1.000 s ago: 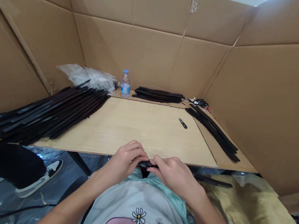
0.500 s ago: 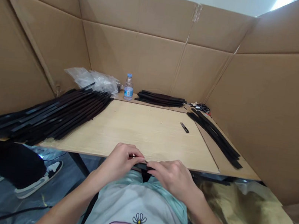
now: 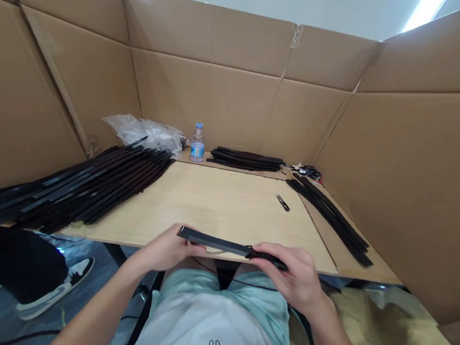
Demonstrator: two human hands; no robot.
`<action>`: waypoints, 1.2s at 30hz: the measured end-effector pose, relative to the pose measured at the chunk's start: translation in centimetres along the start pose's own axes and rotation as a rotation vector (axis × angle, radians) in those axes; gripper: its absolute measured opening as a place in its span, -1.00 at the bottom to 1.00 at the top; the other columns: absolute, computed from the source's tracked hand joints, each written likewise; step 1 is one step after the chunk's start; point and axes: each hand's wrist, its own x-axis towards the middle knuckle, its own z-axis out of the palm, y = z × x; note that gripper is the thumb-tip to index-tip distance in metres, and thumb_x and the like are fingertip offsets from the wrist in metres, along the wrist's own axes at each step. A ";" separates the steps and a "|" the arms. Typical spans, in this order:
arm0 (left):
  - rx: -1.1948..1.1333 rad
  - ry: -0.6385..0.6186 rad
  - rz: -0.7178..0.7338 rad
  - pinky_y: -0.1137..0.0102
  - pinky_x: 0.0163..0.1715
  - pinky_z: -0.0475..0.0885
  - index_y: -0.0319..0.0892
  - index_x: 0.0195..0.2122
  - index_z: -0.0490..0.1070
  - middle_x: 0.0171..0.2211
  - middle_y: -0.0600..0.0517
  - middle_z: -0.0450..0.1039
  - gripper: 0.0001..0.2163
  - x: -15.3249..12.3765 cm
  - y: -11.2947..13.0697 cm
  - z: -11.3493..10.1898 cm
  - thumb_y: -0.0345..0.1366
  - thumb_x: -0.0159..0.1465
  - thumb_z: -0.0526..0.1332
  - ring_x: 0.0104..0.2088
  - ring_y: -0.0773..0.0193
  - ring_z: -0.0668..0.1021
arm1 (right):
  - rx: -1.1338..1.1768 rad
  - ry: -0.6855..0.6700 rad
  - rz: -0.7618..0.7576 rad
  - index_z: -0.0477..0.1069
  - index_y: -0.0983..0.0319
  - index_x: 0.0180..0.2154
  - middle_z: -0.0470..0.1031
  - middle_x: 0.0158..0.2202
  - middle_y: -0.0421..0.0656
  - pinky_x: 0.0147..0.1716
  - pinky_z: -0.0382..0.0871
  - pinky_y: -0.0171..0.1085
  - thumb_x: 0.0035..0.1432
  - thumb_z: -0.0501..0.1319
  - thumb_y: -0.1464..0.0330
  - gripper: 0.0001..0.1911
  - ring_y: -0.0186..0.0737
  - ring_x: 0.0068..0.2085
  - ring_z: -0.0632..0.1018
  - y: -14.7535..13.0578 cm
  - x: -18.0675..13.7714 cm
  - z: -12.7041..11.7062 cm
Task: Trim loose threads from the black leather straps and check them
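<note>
1. Black strip (image 3: 217, 242) is held up between both hands at the tabletop's near edge, above the lap; left end slightly higher.
2. Left hand (image 3: 170, 249) grasps the strip's left end, fingers partly hidden behind it.
3. Right hand (image 3: 291, 271) grips the right part, thumb and fingers closed around it.
4. Thin dark cord (image 3: 248, 283) crosses over the lap, below the strip.
5. Tabletop (image 3: 209, 198): small black snips (image 3: 282, 203) lie right of centre, apart from both hands.
6. Large pile of black strips (image 3: 81, 185) on the left; stack of similar strips (image 3: 247, 159) at the back; a few more strips (image 3: 329, 219) along the right.
7. Clear plastic bag (image 3: 149, 133) sits behind the large pile, upright water bottle (image 3: 198, 144) just beside it.
8. Cardboard walls (image 3: 207, 91) surround three sides.
9. Another person's shoe (image 3: 60, 291) shows on the floor, lower left.
</note>
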 end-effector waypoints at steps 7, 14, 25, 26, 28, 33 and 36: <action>-0.422 -0.140 0.263 0.13 0.06 0.31 -0.07 -0.01 0.44 -0.05 -0.05 0.47 -0.62 -0.9 1.4 5.3 -0.36 0.12 0.35 0.02 0.09 0.45 | 0.147 0.044 0.085 0.48 0.25 -0.17 0.65 -0.29 -0.12 -0.36 0.55 -0.41 0.20 0.27 0.37 -0.85 -0.28 -0.33 0.65 -1.0 0.2 0.9; -0.507 0.036 0.274 0.36 -0.25 0.36 -0.21 -0.29 0.51 -0.35 0.02 0.43 -0.90 -1.2 1.8 6.5 -0.30 0.23 0.27 -0.29 0.24 0.47 | 0.300 0.052 0.248 0.50 0.25 -0.22 0.63 -0.37 -0.16 -0.49 0.52 -0.45 0.13 0.32 0.37 -0.86 -0.33 -0.47 0.62 -1.9 0.2 1.5; -0.583 -0.088 0.393 0.39 -0.29 0.34 -0.16 -0.24 0.49 -0.29 0.00 0.30 -0.89 -1.5 1.8 6.5 -0.26 0.26 0.25 -0.28 0.25 0.40 | 0.368 0.085 0.268 0.48 0.19 -0.22 0.61 -0.43 -0.24 -0.52 0.51 -0.45 0.11 0.34 0.41 -0.84 -0.37 -0.54 0.59 -2.5 0.2 1.6; -0.589 -0.073 0.402 0.41 -0.30 0.34 -0.15 -0.25 0.50 -0.29 0.01 0.30 -0.89 -1.6 1.8 6.5 -0.27 0.22 0.29 -0.28 0.25 0.40 | 0.334 0.089 0.237 0.47 0.19 -0.22 0.62 -0.42 -0.23 -0.48 0.52 -0.44 0.11 0.34 0.41 -0.84 -0.35 -0.51 0.61 -2.7 0.2 1.5; -0.556 0.000 0.437 0.45 -0.34 0.34 -0.16 -0.32 0.54 -0.34 0.03 0.32 -0.92 -1.9 1.9 6.7 -0.30 0.17 0.34 -0.33 0.29 0.40 | 0.248 0.086 0.163 0.47 0.18 -0.21 0.63 -0.38 -0.21 -0.40 0.53 -0.42 0.12 0.34 0.39 -0.84 -0.31 -0.43 0.63 -3.1 0.2 1.5; -0.585 0.174 0.451 0.51 -0.44 0.34 -0.21 -0.47 0.56 -0.45 0.04 0.34 -0.87 -2.0 2.3 7.4 -0.27 0.16 0.36 -0.43 0.34 0.41 | 0.216 0.085 0.166 0.34 0.19 -0.15 0.58 -0.39 -0.18 -0.44 0.53 -0.40 0.19 0.28 0.35 -0.80 -0.29 -0.42 0.62 -3.7 -0.1 1.7; -0.683 0.260 0.366 0.54 -0.46 0.36 -0.21 -0.47 0.55 -0.49 0.07 0.36 -0.89 -1.8 2.5 7.9 -0.29 0.10 0.40 -0.46 0.36 0.42 | 0.178 0.080 0.153 0.31 0.19 -0.16 0.54 -0.41 -0.19 -0.54 0.47 -0.39 0.22 0.21 0.44 -0.85 -0.34 -0.53 0.56 -3.6 -0.3 2.1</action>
